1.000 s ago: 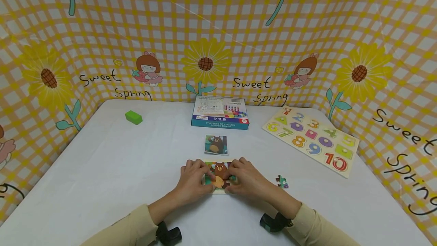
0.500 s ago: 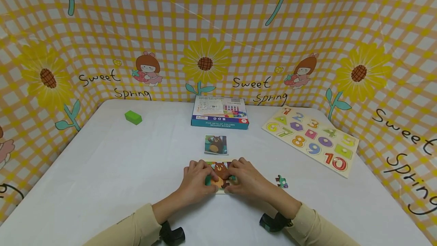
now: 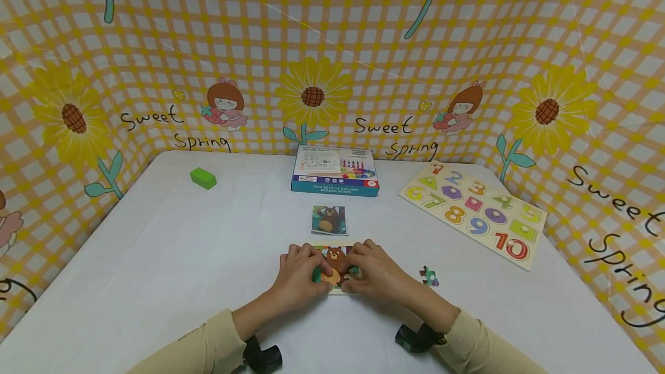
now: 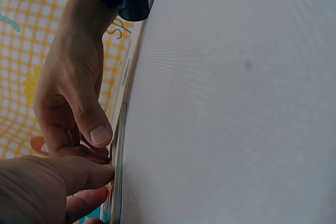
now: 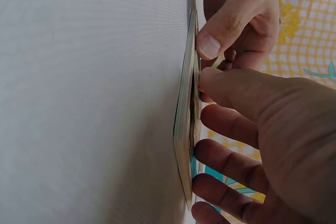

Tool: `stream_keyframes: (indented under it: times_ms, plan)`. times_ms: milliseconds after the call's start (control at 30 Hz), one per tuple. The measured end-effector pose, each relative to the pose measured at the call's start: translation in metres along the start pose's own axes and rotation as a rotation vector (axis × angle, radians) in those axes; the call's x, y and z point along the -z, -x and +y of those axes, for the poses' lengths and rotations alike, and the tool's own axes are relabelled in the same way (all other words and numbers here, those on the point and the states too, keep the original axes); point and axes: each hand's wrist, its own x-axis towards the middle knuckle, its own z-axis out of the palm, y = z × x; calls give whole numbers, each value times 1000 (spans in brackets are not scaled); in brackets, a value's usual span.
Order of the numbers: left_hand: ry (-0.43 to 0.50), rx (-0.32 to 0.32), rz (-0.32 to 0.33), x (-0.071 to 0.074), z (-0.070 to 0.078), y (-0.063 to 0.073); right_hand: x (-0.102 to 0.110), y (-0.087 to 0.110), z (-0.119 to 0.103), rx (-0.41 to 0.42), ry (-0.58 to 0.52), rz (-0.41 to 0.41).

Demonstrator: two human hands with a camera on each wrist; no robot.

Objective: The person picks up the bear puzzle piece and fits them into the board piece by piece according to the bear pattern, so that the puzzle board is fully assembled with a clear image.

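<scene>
A small wooden bear jigsaw puzzle (image 3: 335, 255) lies flat in front of me, its pale tray edge (image 3: 340, 292) showing between my hands. From the left, my left hand (image 3: 297, 277) bends over it, thumb and forefinger at the puzzle piece with the bear's tan belly (image 3: 330, 277). My right hand (image 3: 378, 275) covers the right side, its curled fingers and thumb also on the pieces. In the right wrist view, the pieces sit slightly raised along the tray (image 5: 182, 135), with a dark gap beneath. One loose puzzle piece (image 3: 429, 276), green and purple, lies to the right.
A bear picture card (image 3: 329, 221) lies just behind the puzzle, and a beaded-boxes toy box (image 3: 335, 186) stands farther back. On the right is a wooden number board (image 3: 470, 212). A green block (image 3: 203, 178) sits back left. Patterned cloth surrounds the white table.
My left hand has shifted slightly to the right and farther over the puzzle, its thumb and forefinger closer to the belly piece. My right hand has stayed almost still.
</scene>
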Motion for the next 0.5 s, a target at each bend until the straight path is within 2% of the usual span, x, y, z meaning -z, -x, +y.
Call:
stream_keyframes:
  times_ms: [500]
  plan:
    - [-4,1,8,0,0,0,1,0,-1,0,15,-3]
